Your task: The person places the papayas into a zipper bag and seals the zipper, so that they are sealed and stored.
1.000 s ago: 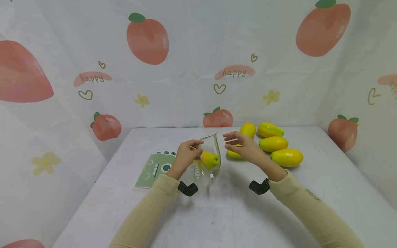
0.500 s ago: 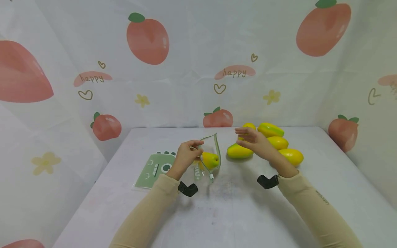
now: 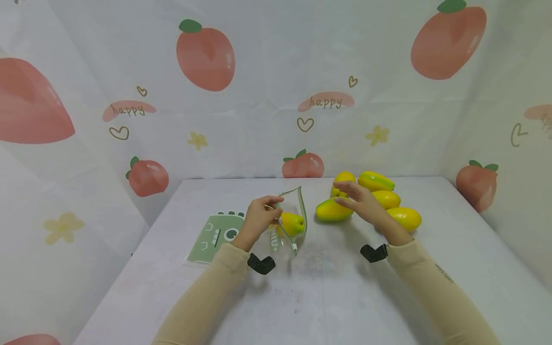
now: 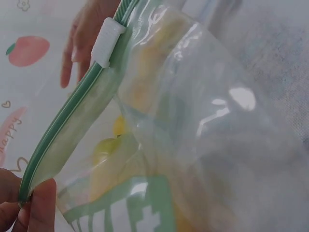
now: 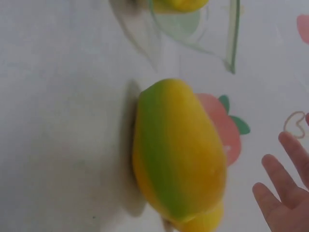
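My left hand (image 3: 258, 216) pinches the green-edged rim of a clear zip bag (image 4: 50, 123), whose mouth gapes toward the right. A yellow-green papaya (image 3: 293, 224) lies inside the bag, seen partly through the plastic. The bag's white slider (image 4: 108, 42) shows in the left wrist view. My right hand (image 3: 364, 205) hovers with spread fingers over a second papaya (image 5: 178, 150) on the table. Nothing is in its grasp, and a gap shows between its fingers (image 5: 273, 174) and that fruit in the right wrist view.
Several more papayas (image 3: 404, 219) lie behind and to the right of my right hand. A flat green bag with a cartoon face (image 3: 217, 237) lies left of my left hand. A printed cloth (image 3: 258, 120) hangs along the table's back edge.
My right hand has moved right, away from the bag, to above the nearest loose papaya, then lowered slightly with fingers spread. My left hand and the bag have stayed put.
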`<state>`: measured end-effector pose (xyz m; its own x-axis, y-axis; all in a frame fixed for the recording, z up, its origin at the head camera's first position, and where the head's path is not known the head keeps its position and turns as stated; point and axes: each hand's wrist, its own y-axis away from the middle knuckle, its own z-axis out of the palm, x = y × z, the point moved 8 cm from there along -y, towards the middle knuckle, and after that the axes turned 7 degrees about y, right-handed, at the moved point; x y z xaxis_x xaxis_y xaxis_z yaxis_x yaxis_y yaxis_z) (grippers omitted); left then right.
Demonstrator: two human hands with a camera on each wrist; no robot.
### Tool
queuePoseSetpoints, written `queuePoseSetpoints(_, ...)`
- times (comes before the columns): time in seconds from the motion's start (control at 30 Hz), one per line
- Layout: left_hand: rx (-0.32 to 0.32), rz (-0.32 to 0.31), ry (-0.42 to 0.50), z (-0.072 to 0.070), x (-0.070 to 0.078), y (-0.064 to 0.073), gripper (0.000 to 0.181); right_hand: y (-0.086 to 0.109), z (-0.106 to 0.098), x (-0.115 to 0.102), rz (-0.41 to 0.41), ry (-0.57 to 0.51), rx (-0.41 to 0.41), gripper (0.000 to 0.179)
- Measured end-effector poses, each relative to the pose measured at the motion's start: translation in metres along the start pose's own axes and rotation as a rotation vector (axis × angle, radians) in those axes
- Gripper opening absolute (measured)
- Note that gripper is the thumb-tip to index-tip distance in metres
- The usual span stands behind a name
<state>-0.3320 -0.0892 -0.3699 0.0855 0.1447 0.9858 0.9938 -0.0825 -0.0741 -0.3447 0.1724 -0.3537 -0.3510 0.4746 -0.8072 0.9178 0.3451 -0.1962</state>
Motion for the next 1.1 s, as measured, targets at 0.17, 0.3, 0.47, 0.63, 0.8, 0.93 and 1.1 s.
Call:
queuePoseSetpoints(0.17,0.0,-0.002,-0.007,0.0,0.0,0.0,0.025,-0.001,0.0,0.014,0.038,0.006,-0.006,0.052)
queuePoseSetpoints(0.3,-0.002,-0.01,-0.011,0.001,-0.003,-0.001,0.025,-0.003,0.002,0.025,0.059,0.03,-0.008,0.052)
queuePoseSetpoints(0.47,-0.002,-0.003,-0.01,0.002,-0.003,-0.001,0.026,-0.008,0.003,0.036,0.059,0.086,-0.01,0.05)
queuePoseSetpoints(0.63,0.0,-0.009,-0.005,0.002,-0.004,-0.001,0.026,-0.012,0.006,0.044,0.069,0.101,-0.031,0.05)
queuePoseSetpoints(0.8,0.005,-0.013,-0.018,0.001,-0.003,0.0,0.026,-0.015,0.008,0.051,0.098,0.113,-0.034,0.051)
queuePoseSetpoints(0.93,-0.001,-0.012,-0.011,0.0,-0.003,0.001,0.026,-0.016,0.01,0.057,0.122,0.127,-0.043,0.054)
queuePoseSetpoints(1.1,-0.004,-0.007,-0.008,0.0,-0.003,0.001,0.026,-0.016,0.012,0.058,0.091,0.162,-0.038,0.055)
